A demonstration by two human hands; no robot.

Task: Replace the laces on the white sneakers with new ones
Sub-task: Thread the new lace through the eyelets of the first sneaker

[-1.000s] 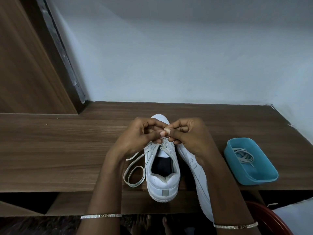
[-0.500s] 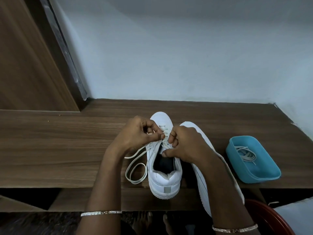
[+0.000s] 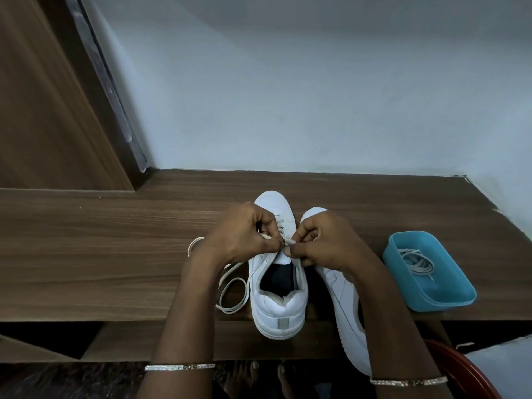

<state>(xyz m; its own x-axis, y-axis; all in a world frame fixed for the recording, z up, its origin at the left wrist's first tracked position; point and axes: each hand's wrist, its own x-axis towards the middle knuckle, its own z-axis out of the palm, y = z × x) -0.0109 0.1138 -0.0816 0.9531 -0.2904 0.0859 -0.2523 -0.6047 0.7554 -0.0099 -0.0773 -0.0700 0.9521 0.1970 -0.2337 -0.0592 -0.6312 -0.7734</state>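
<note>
Between left hand and right hand, the pinched lace end barely shows.

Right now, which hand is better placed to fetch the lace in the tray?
Right. The right hand is nearer the blue tray holding the spare lace; the left hand would cross both sneakers. Both pinch the shoe's lace.

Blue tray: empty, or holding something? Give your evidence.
Not empty. The blue tray holds a loose pale lace, coiled on its floor.

No text, label or number can be read anywhere.
</note>
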